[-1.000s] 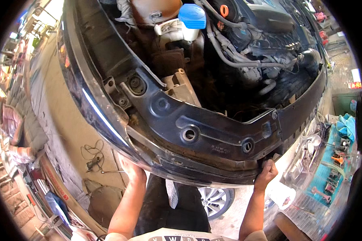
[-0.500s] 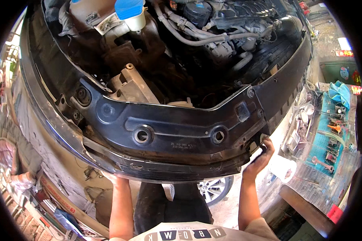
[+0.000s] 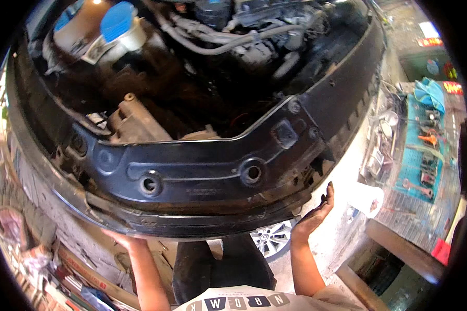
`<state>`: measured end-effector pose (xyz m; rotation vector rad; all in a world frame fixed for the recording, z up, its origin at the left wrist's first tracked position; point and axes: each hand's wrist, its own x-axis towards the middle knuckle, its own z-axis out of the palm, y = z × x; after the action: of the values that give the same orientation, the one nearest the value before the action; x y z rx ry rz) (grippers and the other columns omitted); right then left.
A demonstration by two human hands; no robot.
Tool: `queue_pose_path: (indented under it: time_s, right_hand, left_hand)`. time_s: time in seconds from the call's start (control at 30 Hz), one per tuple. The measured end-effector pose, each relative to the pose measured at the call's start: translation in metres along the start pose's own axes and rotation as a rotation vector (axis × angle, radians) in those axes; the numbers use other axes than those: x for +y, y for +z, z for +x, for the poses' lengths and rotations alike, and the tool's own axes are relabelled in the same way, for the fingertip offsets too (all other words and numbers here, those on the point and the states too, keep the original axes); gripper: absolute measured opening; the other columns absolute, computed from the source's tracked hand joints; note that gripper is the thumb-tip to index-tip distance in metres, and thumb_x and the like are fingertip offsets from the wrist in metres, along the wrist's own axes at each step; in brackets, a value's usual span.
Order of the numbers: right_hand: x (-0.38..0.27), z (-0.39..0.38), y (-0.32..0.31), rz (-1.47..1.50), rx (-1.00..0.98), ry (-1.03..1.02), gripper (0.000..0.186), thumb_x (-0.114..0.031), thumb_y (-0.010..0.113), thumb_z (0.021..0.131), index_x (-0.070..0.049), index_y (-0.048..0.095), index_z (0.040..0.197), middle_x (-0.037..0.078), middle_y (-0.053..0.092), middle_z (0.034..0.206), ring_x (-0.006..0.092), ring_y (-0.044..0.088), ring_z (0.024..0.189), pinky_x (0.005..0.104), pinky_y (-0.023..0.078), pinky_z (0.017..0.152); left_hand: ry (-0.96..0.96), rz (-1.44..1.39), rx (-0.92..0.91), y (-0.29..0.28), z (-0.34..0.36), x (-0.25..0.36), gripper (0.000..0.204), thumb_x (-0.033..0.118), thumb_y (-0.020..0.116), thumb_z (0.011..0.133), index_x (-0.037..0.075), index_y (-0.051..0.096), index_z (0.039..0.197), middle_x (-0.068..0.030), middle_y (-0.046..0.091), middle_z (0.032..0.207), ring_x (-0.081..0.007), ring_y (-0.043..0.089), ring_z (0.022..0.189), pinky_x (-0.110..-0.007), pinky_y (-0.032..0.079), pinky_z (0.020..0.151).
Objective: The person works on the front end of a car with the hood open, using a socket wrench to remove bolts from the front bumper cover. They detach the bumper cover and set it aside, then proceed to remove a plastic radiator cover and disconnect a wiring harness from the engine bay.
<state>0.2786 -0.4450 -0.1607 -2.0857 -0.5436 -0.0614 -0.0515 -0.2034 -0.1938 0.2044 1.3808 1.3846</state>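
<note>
A black front panel (image 3: 192, 179) with two round holes curves across the open engine bay in front of me. Below it runs a long dark bumper strip (image 3: 192, 223). My left hand (image 3: 123, 239) reaches up beneath the strip's left part, its fingers mostly hidden under the lower edge. At the strip's right end is my right hand (image 3: 316, 213), palm facing the car, fingers stretched upward and not wrapped round anything. Whether its palm touches the strip I cannot tell.
Behind the panel are a blue-capped reservoir (image 3: 118, 23), a tan bracket (image 3: 137, 122) and grey hoses (image 3: 213, 49). To the right, a workbench (image 3: 389, 223) carries a turquoise tool tray (image 3: 407, 171) and a blue cloth (image 3: 429, 94). A white bucket (image 3: 367, 199) and a loose wheel (image 3: 272, 239) stand low.
My view has shifted, so the car front sits farther left. My right hand has come off the panel's right corner and its fingers have straightened. My left hand stays under the strip.
</note>
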Motion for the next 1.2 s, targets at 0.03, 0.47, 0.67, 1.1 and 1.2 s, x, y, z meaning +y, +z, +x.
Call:
queue_pose_path:
  time_s: [0.03,0.47,0.67,1.1,1.2]
  right_hand:
    - [0.004,-0.004,0.000,0.026,0.033,0.000,0.086,-0.066,0.018,0.099,0.005,0.028,0.146,0.021,0.034,0.150,0.0311,0.030,0.142,0.0446,0.019,0.117]
    - [0.026,-0.004,-0.012,-0.038,0.113,0.049,0.088,-0.067,0.019,0.098,0.003,0.024,0.150,0.019,0.030,0.155,0.0302,0.026,0.145,0.0430,0.018,0.119]
    - [0.024,0.024,0.014,0.126,0.135,0.002,0.083,-0.062,0.021,0.099,0.005,0.030,0.148,0.021,0.031,0.154,0.0327,0.027,0.145,0.0439,0.019,0.119]
    - [0.042,0.005,0.008,0.098,0.188,0.041,0.078,-0.058,0.014,0.102,0.002,0.031,0.149,0.020,0.038,0.150,0.0327,0.035,0.140,0.0475,0.024,0.118]
    - [0.051,-0.010,-0.009,0.335,0.218,0.148,0.085,-0.066,0.016,0.099,-0.001,0.025,0.153,0.019,0.027,0.157,0.0337,0.028,0.144,0.0461,0.020,0.120]
  left_hand:
    - [0.003,-0.007,-0.132,0.006,-0.006,0.007,0.060,0.047,0.033,0.103,0.009,0.037,0.149,-0.0142,0.045,0.148,-0.0327,0.048,0.129,-0.046,0.041,0.109]
    - [-0.029,0.110,-0.281,-0.010,0.024,-0.007,0.063,0.050,0.039,0.102,0.010,0.035,0.151,-0.0117,0.043,0.150,-0.0301,0.045,0.131,-0.044,0.038,0.112]
    - [-0.044,0.141,-0.286,-0.006,0.030,-0.022,0.064,0.050,0.040,0.101,0.010,0.035,0.151,-0.0109,0.043,0.150,-0.0291,0.045,0.131,-0.044,0.038,0.112]
    - [-0.097,0.088,-0.342,-0.026,0.038,-0.029,0.065,0.051,0.044,0.100,0.010,0.035,0.151,-0.0093,0.042,0.150,-0.0269,0.044,0.132,-0.042,0.037,0.113]
    - [-0.348,-0.030,-0.740,-0.056,0.050,-0.042,0.066,0.051,0.045,0.100,0.010,0.035,0.151,-0.0089,0.042,0.150,-0.0264,0.044,0.132,-0.042,0.037,0.113]
